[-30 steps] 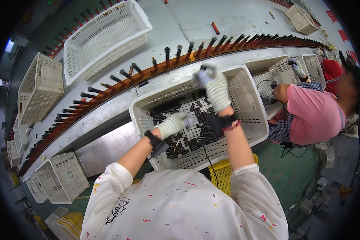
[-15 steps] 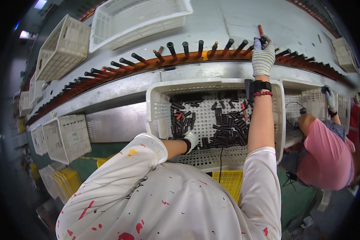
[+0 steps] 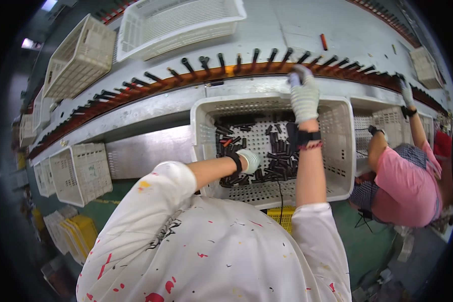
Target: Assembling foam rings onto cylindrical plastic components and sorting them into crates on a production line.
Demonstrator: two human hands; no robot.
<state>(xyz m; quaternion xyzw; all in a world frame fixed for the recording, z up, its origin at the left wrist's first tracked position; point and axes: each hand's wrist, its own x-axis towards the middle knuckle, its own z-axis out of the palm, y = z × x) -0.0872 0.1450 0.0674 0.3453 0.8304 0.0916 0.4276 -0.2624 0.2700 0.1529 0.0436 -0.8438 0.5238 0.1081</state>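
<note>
My left hand (image 3: 249, 161), in a striped white work glove, is down in a white perforated crate (image 3: 345, 146), over loose short black tubes (image 3: 282, 168). Its fingers point downward and are hidden, so any grip cannot be made out. My right hand (image 3: 304, 95), gloved alike, reaches past the crate to the near side of an orange-brown rail (image 3: 214, 78). Slightly blurred, its thumb and fingers are apart and nothing shows between them. Along the rail stands a row of rods, many with black tubes (image 3: 187, 64) on them. A few reddish pieces (image 3: 227, 143) lie among the crate's tubes.
A red-and-black rod (image 3: 323, 42) lies on the grey metal table (image 3: 267, 35). White crates (image 3: 181, 43) stand beyond the rail and at left (image 3: 80, 173). At right, a co-worker in pink (image 3: 407, 186) reaches to the rail. A dark cable (image 3: 280, 201) crosses my crate's near wall.
My right hand has moved left and back from a black-ended piece beyond the rail. My left hand has shifted right and farther into the crate. The co-worker's arm now reaches the rail.
</note>
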